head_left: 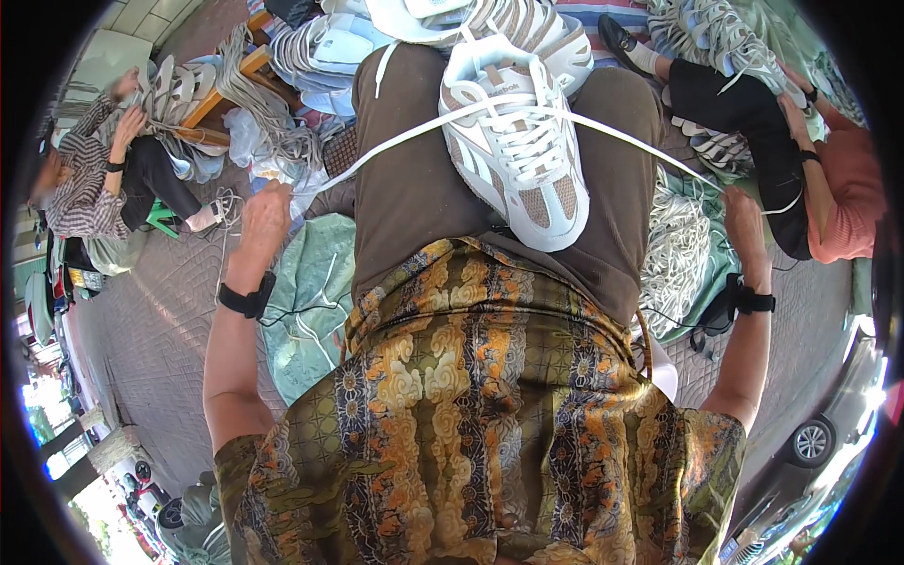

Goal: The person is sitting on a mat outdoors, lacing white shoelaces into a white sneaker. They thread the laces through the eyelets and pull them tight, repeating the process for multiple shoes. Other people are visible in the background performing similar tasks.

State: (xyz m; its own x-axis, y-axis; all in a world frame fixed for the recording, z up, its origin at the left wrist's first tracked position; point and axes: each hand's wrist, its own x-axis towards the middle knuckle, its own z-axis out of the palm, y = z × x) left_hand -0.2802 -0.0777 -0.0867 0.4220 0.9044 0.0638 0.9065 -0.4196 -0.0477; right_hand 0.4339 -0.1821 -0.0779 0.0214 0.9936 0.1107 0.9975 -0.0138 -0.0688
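A white and taupe sneaker upper (518, 151) lies across my thighs, its toe pointing toward me. White lacing crosses up its front. From its top eyelets a long white shoelace (395, 141) stretches out to both sides over my knees. My left hand (266, 215), out to the left, is closed on one end of the lace. On the far right, my right hand (744, 215) grips the other end, and a short tail of lace sticks out past it. Neither hand touches the upper.
Piled white and taupe uppers (541, 42) sit beyond my knees. A heap of white laces (676, 250) lies on green cloth by my right leg; a green sack (306, 273) rests by my left. Seated people work with uppers on the left (85, 193) and right (843, 188).
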